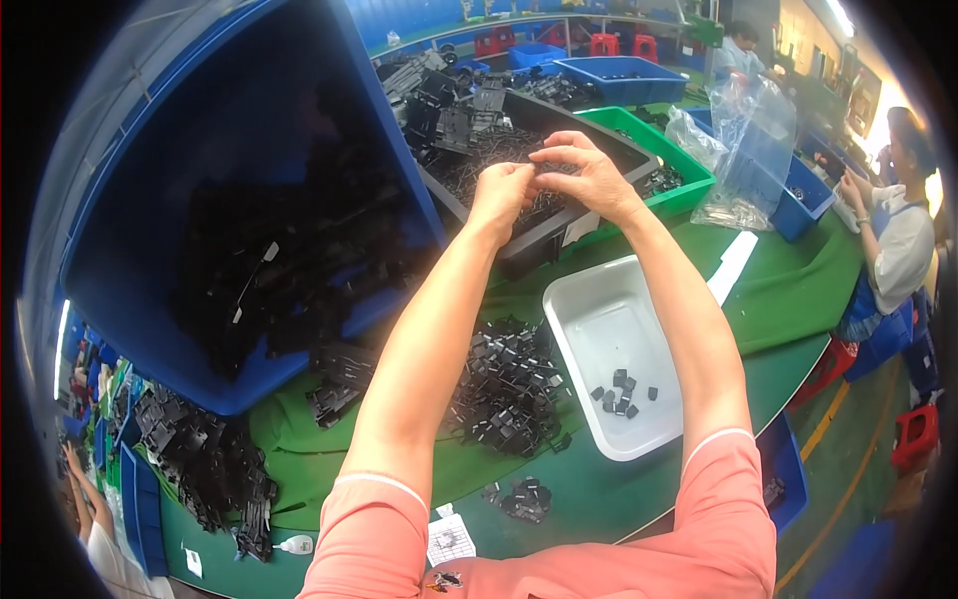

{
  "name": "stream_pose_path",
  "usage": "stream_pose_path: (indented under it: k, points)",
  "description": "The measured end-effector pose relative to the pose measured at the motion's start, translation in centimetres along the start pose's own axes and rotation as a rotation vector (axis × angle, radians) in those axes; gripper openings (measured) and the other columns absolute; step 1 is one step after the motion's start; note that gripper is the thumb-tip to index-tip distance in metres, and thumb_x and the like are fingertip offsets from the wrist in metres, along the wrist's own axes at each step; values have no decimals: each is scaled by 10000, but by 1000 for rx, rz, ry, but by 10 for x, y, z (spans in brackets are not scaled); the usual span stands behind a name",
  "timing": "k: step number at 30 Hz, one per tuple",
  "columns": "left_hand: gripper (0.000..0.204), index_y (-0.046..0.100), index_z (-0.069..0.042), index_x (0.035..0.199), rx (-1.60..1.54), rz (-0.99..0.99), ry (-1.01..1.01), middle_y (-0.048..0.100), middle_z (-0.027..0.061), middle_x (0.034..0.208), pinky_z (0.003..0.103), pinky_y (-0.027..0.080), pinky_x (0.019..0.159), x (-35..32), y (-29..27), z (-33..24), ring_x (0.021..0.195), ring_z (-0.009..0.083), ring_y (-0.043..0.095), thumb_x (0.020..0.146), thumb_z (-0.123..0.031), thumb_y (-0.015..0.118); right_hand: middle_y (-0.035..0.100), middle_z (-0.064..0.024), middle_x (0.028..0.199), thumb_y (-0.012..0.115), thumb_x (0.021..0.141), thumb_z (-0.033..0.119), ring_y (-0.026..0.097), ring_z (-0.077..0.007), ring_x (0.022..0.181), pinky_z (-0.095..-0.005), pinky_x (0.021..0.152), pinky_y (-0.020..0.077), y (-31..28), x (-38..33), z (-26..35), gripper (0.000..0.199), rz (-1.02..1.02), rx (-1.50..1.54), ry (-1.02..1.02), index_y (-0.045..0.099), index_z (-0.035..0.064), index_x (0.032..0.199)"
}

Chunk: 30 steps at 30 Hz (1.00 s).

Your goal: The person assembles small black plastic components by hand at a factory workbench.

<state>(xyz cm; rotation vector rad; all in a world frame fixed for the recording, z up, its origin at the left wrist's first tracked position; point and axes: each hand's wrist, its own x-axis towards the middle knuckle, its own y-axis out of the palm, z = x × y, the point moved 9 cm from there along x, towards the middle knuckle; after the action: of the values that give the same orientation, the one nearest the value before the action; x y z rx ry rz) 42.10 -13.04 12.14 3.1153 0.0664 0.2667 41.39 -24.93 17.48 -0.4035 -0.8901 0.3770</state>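
Black parts (pixel 509 384) heaped beside white tray (pixel 599 319).

Workshop interior. Long green surface (pixel 798 290) curves away right, its edge rounded. Grey floor (pixel 858 439) beyond it, marked with yellow lines. Red stools (pixel 916 434) stand on the floor; more red stools (pixel 605 44) by a far bench. Blue wall at back. Bright ceiling light (pixel 843 15) upper right, warm glow there.
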Motion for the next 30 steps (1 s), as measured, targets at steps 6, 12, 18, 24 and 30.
stream_pose_path:
  k: [6, 12, 18, 24, 30]
  points:
    - [146, 579, -40, 819, 59, 54, 22, 570, 8, 716, 197, 406, 577, -2, 7, -2, 627, 70, 499, 832, -176, 526, 557, -53, 985, 636, 762, 147, 523, -113, 905, -233, 793, 419, -2, -2, -12, 234, -25, 215, 118, 632, 52, 976]
    - [145, 575, -38, 845, 50, 62, 53, 557, 7, 720, 206, 399, 605, -3, 8, -4, 648, 77, 486, 830, -175, 532, 612, -11, 780, 605, 796, 166, 553, -79, 754, -201, 707, 431, 4, -1, -22, 222, -14, 459, 229, 625, 12, 954]
    - [150, 563, -30, 884, 73, 73, 84, 540, -2, 735, 203, 393, 626, -5, 9, -11, 667, 72, 470, 834, -168, 530, 606, -6, 776, 592, 804, 196, 535, -52, 701, -189, 642, 415, -1, -2, -19, 193, -14, 407, 328, 630, 25, 884]
    - [148, 558, -30, 890, 39, 92, 106, 528, -8, 729, 198, 385, 630, -6, 10, -7, 664, 67, 455, 841, -167, 530, 598, -11, 769, 576, 814, 194, 536, -65, 686, -205, 658, 432, 5, -3, -35, 176, -27, 500, 378, 617, 32, 870]
    - [150, 554, -30, 891, 28, 105, 125, 517, -13, 723, 190, 375, 624, -8, 14, -13, 658, 61, 446, 847, -171, 528, 584, -6, 774, 546, 836, 193, 532, -70, 703, -208, 671, 438, 2, -1, -39, 171, -44, 484, 388, 593, 31, 864]
